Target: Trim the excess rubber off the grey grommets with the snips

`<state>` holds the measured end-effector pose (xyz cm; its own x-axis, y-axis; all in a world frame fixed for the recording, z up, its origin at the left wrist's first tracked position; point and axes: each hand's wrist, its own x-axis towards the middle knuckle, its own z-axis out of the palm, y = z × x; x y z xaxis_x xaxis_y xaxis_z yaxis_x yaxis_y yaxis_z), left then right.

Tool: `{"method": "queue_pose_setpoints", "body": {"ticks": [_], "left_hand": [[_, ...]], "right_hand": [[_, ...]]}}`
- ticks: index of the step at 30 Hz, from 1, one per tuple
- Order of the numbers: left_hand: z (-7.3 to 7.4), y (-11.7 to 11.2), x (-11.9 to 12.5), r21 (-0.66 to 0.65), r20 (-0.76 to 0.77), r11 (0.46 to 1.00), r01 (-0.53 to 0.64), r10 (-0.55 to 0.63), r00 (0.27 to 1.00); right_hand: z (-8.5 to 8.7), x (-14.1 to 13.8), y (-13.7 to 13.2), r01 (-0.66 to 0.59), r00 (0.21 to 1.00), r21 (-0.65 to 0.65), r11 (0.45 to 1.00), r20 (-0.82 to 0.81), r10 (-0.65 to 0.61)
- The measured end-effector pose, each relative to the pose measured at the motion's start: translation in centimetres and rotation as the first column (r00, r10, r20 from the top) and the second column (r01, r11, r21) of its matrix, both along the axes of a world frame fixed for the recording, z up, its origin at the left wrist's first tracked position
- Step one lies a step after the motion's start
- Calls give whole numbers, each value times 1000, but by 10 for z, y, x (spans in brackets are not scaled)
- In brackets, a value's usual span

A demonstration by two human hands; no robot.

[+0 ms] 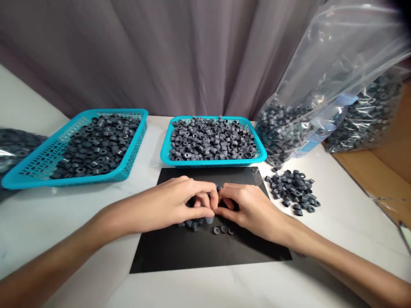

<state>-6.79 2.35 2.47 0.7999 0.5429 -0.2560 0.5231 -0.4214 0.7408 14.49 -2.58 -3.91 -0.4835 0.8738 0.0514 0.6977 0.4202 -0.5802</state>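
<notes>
Both my hands rest on a black mat (199, 252) at the middle of the white table. My left hand (180, 201) has its fingers curled and pinched over small dark grey ring parts (194, 224). My right hand (247, 205) meets it fingertip to fingertip, also pinched on small grey parts. What exactly sits between the fingers is mostly hidden. A few loose rings (223, 229) lie on the mat just below the fingers.
Two turquoise baskets (135, 160) (261, 156) full of grey rings stand behind the mat. A loose pile of rings (293, 190) lies to the right. Clear plastic bags of rings (321, 107) lean at the right, with another bag (13, 145) at the far left.
</notes>
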Motion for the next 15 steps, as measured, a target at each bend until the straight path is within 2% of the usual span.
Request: {"method": "queue_pose_setpoints", "body": {"ticks": [3, 7, 10, 12, 15], "left_hand": [[0, 3, 1, -165, 77, 986, 15, -3, 997], [-6, 12, 0, -390, 171, 920, 43, 27, 985], [-9, 17, -2, -435, 206, 898, 56, 39, 978], [-9, 19, -3, -454, 201, 889, 52, 46, 978], [-6, 20, -4, -514, 173, 858, 19, 82, 982]], "right_hand": [[3, 1, -1, -63, 998, -18, 998, 21, 64], [16, 13, 3, -89, 996, 39, 995, -6, 89], [32, 34, 7, -10, 999, 90, 996, 38, 6], [40, 47, 10, 83, 981, 103, 991, 166, -99], [42, 59, 14, 183, 901, 124, 975, 376, -217]]}}
